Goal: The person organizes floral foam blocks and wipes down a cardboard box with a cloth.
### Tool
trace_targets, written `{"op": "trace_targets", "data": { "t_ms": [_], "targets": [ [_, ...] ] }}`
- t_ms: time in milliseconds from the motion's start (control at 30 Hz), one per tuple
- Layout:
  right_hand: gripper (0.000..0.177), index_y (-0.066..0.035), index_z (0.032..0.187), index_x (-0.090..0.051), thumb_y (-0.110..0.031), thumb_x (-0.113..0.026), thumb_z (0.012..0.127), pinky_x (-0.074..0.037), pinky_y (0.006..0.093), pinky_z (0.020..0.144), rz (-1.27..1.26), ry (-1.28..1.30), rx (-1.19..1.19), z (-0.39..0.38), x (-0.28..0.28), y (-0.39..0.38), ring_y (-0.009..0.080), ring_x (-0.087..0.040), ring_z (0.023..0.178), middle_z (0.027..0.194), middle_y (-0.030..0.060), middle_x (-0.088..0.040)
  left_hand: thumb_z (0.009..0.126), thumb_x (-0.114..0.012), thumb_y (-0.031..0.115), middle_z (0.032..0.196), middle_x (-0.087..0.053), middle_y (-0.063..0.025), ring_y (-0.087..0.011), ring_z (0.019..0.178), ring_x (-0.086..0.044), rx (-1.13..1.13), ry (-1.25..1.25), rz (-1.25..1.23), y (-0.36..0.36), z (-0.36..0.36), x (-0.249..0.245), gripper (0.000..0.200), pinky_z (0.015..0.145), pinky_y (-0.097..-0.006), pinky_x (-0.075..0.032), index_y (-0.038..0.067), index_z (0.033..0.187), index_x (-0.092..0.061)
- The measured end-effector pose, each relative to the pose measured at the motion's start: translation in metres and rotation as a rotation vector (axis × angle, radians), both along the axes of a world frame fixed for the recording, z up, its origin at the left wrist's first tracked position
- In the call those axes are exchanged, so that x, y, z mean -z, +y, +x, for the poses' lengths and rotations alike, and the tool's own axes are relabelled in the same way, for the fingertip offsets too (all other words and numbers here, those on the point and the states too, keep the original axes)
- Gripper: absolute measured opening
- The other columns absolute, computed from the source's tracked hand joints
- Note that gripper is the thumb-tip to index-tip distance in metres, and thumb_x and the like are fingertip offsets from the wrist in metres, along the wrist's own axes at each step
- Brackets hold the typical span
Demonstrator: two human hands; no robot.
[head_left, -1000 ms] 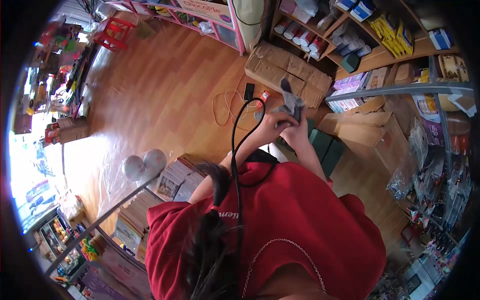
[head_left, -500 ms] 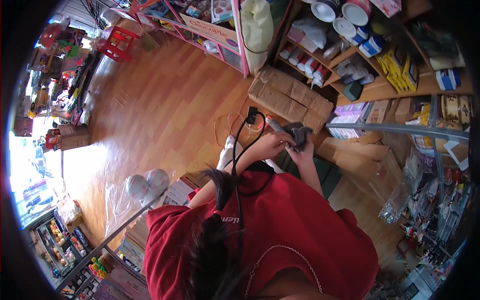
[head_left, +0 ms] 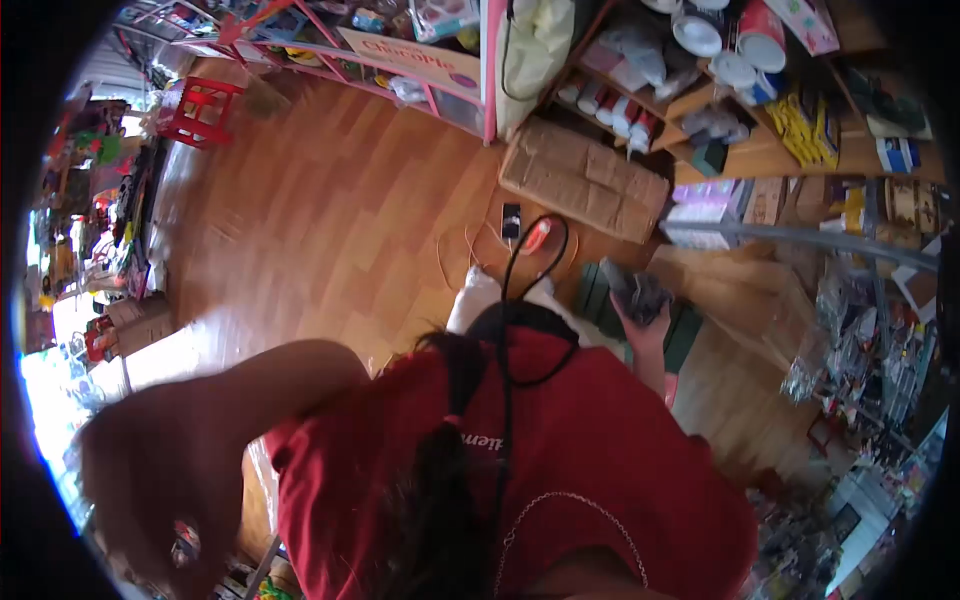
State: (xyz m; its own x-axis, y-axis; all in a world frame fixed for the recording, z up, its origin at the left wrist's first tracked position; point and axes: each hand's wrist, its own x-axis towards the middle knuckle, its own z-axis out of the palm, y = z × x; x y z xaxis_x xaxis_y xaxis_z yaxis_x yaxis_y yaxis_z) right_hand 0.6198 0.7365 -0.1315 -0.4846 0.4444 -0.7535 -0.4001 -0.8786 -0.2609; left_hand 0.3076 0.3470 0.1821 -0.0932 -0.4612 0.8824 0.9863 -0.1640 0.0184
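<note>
Dark grey, soft-looking material (head_left: pixel 637 293) is bunched in my right hand (head_left: pixel 650 328), out in front of my body on the right. Its folds cover most of the fingers. My left hand (head_left: pixel 170 500) is raised close to the camera at the lower left, large, dark and blurred, well apart from the grey material. Its fingers cannot be made out, nor whether it holds anything. A black cord (head_left: pixel 506 330) loops down over my red shirt (head_left: pixel 600 430).
On the wooden floor (head_left: pixel 320 210) ahead lie a phone (head_left: pixel 511 221), an orange-red object (head_left: pixel 537 236) and thin cables. A flattened cardboard box (head_left: pixel 585 180) is beyond them. Shelves of goods (head_left: pixel 720 110) stand at the right, a red stool (head_left: pixel 200 112) at the far left.
My left hand has left the grey material and swung back to the lower left, near the camera. My right hand, still holding the material, has moved right. The view has shifted slightly.
</note>
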Motion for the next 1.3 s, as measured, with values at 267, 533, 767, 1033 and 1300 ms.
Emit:
{"op": "trace_targets", "data": {
  "t_ms": [267,533,767,1033,1300],
  "targets": [
    [0.050,-0.012,0.126,-0.043,-0.045,-0.027,0.093,-0.019,0.0648,0.102,0.030,-0.111,0.011,-0.022,-0.018,-0.009,0.0395,-0.032,0.126,0.131,0.0135,-0.043,0.075,-0.063,0.026,0.072,-0.050,0.0030,-0.0108,0.073,-0.050,-0.122,0.385,-0.231,0.025,0.053,-0.073,0.025,0.076,-0.0272,-0.040,0.012,0.062,-0.047],
    [0.052,-0.015,0.130,-0.038,-0.050,-0.031,0.092,-0.024,0.0671,0.098,0.062,-0.116,0.057,0.012,0.000,-0.005,0.0390,-0.034,0.124,0.133,0.0128,-0.039,0.078,-0.058,0.027,0.069,-0.045,0.0035,-0.0113,0.071,-0.047,-0.048,0.328,-0.229,0.061,0.049,-0.065,0.026,0.075,-0.0300,-0.038,0.013,0.061,-0.044],
    [0.054,-0.015,0.131,-0.036,-0.052,-0.031,0.091,-0.027,0.0663,0.096,0.031,-0.220,0.005,0.015,0.021,0.023,0.0386,-0.036,0.123,0.133,0.0120,-0.040,0.081,-0.053,0.027,0.066,-0.040,0.0039,-0.0117,0.068,-0.044,0.059,0.198,-0.119,0.131,0.003,-0.018,0.028,0.075,-0.0324,-0.037,0.014,0.059,-0.042],
    [0.069,-0.010,0.136,-0.029,-0.057,-0.041,0.087,-0.022,0.0560,0.103,0.181,-0.339,-0.079,-0.019,0.194,0.108,0.0276,-0.037,0.125,0.138,0.0078,-0.036,0.084,-0.046,0.038,0.064,-0.032,0.0031,-0.0152,0.067,-0.036,0.999,-0.649,0.035,0.225,-0.034,0.230,0.035,0.077,-0.0395,-0.032,0.013,0.061,-0.040],
    [0.074,0.001,0.136,-0.028,-0.055,-0.039,0.089,-0.026,0.0359,0.105,0.567,-0.796,-0.001,-0.031,0.394,0.226,0.0249,-0.033,0.128,0.140,0.0123,-0.031,0.093,-0.042,0.016,0.076,-0.054,-0.0057,-0.0129,0.069,-0.047,0.516,-1.562,-1.023,0.261,-0.050,0.653,0.024,0.066,-0.0266,-0.041,0.000,0.081,-0.054]
  ]
}}
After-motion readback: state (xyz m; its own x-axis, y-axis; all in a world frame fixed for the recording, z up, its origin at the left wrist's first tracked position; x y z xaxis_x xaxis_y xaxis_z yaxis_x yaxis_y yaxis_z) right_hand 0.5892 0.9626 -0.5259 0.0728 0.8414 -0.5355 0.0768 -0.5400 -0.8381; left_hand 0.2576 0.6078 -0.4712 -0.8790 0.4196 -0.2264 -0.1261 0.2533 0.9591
